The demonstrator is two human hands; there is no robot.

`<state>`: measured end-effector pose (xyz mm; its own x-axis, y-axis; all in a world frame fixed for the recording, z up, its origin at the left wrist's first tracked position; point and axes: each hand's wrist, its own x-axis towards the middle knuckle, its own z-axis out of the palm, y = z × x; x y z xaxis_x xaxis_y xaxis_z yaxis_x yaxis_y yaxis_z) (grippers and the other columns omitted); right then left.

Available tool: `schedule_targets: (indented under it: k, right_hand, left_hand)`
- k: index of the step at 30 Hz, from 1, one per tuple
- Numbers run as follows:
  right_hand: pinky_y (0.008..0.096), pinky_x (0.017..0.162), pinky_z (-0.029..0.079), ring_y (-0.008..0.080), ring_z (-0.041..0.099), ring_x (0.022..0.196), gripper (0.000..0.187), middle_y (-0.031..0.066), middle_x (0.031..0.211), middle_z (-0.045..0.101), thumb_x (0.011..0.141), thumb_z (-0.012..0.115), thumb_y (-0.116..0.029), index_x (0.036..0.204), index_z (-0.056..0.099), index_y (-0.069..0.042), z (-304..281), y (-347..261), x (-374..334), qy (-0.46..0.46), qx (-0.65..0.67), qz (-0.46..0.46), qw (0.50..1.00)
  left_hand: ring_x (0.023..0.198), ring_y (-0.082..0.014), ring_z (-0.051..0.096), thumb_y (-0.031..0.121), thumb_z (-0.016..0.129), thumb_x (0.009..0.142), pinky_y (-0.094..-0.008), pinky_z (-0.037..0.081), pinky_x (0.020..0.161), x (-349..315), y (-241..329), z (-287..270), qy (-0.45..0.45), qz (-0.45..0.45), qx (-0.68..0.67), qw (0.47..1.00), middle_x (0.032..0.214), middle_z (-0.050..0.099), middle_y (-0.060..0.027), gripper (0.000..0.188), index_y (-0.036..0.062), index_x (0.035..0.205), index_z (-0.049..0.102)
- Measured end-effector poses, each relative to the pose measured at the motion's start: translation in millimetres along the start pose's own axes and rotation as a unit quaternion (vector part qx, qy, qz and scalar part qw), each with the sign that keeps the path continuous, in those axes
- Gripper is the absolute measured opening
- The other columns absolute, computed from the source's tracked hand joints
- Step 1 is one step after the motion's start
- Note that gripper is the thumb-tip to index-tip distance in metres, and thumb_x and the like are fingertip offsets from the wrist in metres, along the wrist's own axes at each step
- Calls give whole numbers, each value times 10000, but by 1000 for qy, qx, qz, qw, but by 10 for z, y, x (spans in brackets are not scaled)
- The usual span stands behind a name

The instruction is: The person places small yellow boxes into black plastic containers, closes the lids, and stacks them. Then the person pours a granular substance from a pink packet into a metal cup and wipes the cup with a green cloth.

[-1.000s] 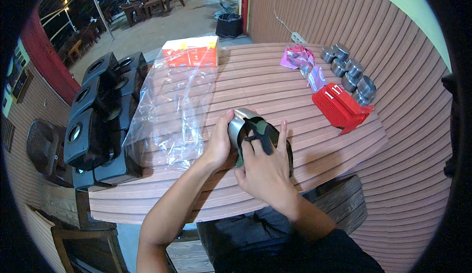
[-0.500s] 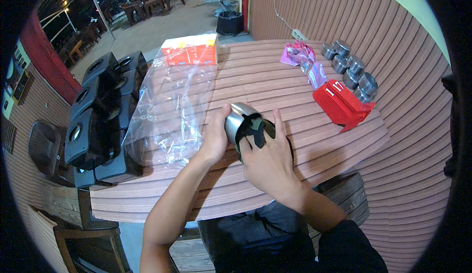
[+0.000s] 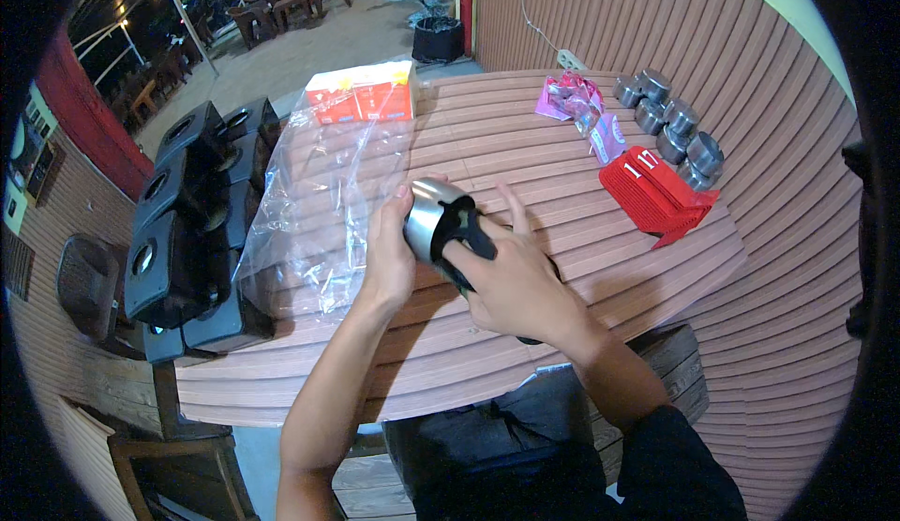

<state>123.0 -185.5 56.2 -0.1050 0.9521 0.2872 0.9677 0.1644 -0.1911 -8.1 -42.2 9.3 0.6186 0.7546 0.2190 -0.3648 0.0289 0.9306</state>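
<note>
A shiny, rounded steel cup-like piece (image 3: 429, 211) is tilted above the table, its dark opening toward my right hand. My left hand (image 3: 389, 249) grips its left side, fingers along the outer wall. My right hand (image 3: 516, 282) reaches into the opening with bent fingers around a black piece (image 3: 475, 237), while one finger sticks out upward. Whether that piece is cloth or a lining I cannot tell. Dark edges of something show under and beside my right hand, mostly hidden by it.
Black boxes (image 3: 169, 268) with round metal-rimmed holes are stacked at the left. A clear plastic bag (image 3: 314, 230) lies by an orange-and-white pack (image 3: 361, 99). Toward the right are pink-purple packets (image 3: 574, 104), several steel round containers (image 3: 677, 118) and a red ridged holder (image 3: 652, 197) on the table (image 3: 309, 385).
Both hands have shifted slightly left, with the steel piece. It has tilted, showing more of its outer wall. My right fingers still reach into the opening.
</note>
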Motion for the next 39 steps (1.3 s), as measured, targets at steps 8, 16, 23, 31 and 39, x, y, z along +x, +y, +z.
schedule_targets:
  k: [8, 16, 23, 31, 39]
  right_hand:
    - [411, 897, 645, 225, 786, 948, 497, 135, 1041, 796, 742, 558, 108, 1187, 754, 4, 86, 346, -251, 147, 495, 83, 853]
    - [503, 856, 711, 377, 803, 960, 489, 249, 1206, 750, 941, 634, -112, 1387, 607, 88, -282, 724, -624, 281, 679, 265, 624]
    - [527, 1032, 641, 375, 764, 1157, 477, 204, 1289, 719, 1036, 684, -171, 1443, 588, 59, -716, 692, -796, 438, 629, 171, 619]
    - [473, 1040, 626, 327, 742, 1202, 415, 185, 1331, 725, 1070, 703, -115, 1447, 618, 37, -1269, 733, -947, 705, 380, 84, 593]
    - [543, 1026, 641, 426, 727, 1196, 449, 286, 1436, 655, 1020, 703, -78, 1428, 603, 82, -1032, 577, -1162, 677, 171, 66, 713]
  left_hand:
    - [1077, -228, 763, 575, 351, 1158, -372, 613, 955, 84, 78, -46, -46, -88, 2, 995, 1203, 786, -144, 722, -7, 1432, 680]
    - [1125, -282, 769, 545, 511, 1078, -436, 644, 949, 93, 147, -121, -62, -48, 41, 996, 1276, 769, -138, 690, 32, 1527, 619]
    - [1301, -363, 674, 270, 966, 832, -452, 548, 1102, 55, 115, -40, 23, 210, 283, 936, 1423, 670, -197, 846, 99, 1575, 600]
    - [1317, -449, 654, 281, 888, 926, -485, 562, 1092, 80, 43, -112, -8, 220, 515, 828, 1514, 570, -258, 744, 104, 1586, 595]
    - [1378, -520, 582, 349, 797, 1010, -550, 499, 1164, 18, -49, -88, -21, 123, 586, 801, 1541, 530, -309, 658, 154, 1603, 588]
